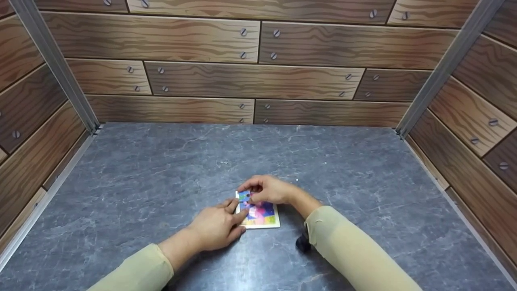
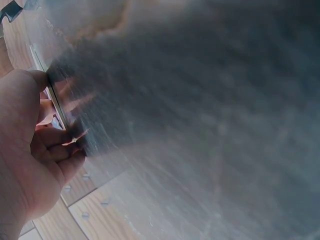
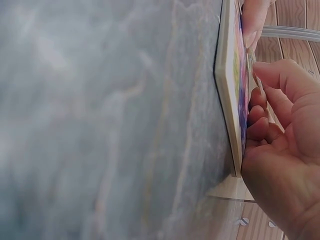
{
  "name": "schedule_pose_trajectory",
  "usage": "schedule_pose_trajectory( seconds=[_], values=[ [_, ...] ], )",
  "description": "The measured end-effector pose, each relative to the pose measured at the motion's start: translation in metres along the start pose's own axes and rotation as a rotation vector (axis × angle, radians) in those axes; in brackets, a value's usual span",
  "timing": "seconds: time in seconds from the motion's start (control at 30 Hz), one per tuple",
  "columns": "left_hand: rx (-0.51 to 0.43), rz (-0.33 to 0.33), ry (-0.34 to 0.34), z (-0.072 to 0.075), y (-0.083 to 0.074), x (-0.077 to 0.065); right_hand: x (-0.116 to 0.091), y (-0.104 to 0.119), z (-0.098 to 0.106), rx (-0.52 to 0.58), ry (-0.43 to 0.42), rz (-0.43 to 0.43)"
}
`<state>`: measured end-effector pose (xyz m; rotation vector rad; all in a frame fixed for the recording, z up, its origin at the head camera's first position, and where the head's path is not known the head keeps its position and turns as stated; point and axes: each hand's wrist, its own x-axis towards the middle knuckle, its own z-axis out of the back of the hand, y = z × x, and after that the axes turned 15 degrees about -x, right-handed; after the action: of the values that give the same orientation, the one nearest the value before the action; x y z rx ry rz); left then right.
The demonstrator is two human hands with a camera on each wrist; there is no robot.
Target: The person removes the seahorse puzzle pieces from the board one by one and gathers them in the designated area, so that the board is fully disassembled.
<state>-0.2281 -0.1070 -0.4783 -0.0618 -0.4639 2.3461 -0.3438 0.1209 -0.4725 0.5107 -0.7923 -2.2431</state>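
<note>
- Far left, ten o'clock: brown wood-plank-print wall panel (image 1: pixel 24 109), grey metal post (image 1: pixel 61 68) at the corner.
- From seven o'clock: pale yellow-green fabric sleeve (image 1: pixel 137 268) leading to bare left hand (image 1: pixel 214 228), at the eight o'clock side of a small rectangular cream-rimmed picture board (image 1: pixel 262 226). Fingers part-bent, thumb at the near-left corner, one finger over the top face. Holding the board by its left edge, likely to stop sliding.
- Centre, just toward six o'clock in the head view: board lying flat on dark grey marble-patterned tabletop (image 1: pixel 194 161). Inside the rim: blue, pink, yellow and green picture (image 1: pixel 260 214), likely puzzle pieces in a shallow tray. Can't read recess depth.
- Board's one o'clock: bare right hand (image 1: pixel 270 190), curled over the upper part. Pinching a thin, flat, pale-edged piece (image 3: pixel 257 79) between thumb and fingers, above the board face and tilted in the right wrist view. Edge grip probably for fine control. Can't see the piece's printed face clearly.
- Board's four o'clock: small black rounded object (image 1: pixel 303 243), partly behind matching right sleeve (image 1: pixel 347 242). Can't tell whether worn or lying on the tabletop.
</note>
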Motion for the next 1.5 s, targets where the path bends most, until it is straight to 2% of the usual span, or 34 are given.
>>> schedule_pose_trajectory(
  seconds=[0.47,0.9,1.27,1.5],
  values=[
    [0.003,0.003,-0.015,0.0029,-0.0027,-0.0012,-0.0002,0.0019,0.0033,0.059,0.002,-0.002],
    [0.007,-0.019,-0.021,-0.0003,-0.0008,0.0028,-0.0024,-0.0017,0.0046,0.06,-0.021,-0.018],
    [0.001,-0.014,-0.021,-0.0025,-0.001,0.0021,-0.0017,-0.0034,0.0013,0.124,-0.085,-0.001],
    [0.008,0.001,-0.013,-0.0006,-0.0013,-0.0001,0.0003,0.0042,0.0019,0.09,-0.153,0.035]
  ],
)
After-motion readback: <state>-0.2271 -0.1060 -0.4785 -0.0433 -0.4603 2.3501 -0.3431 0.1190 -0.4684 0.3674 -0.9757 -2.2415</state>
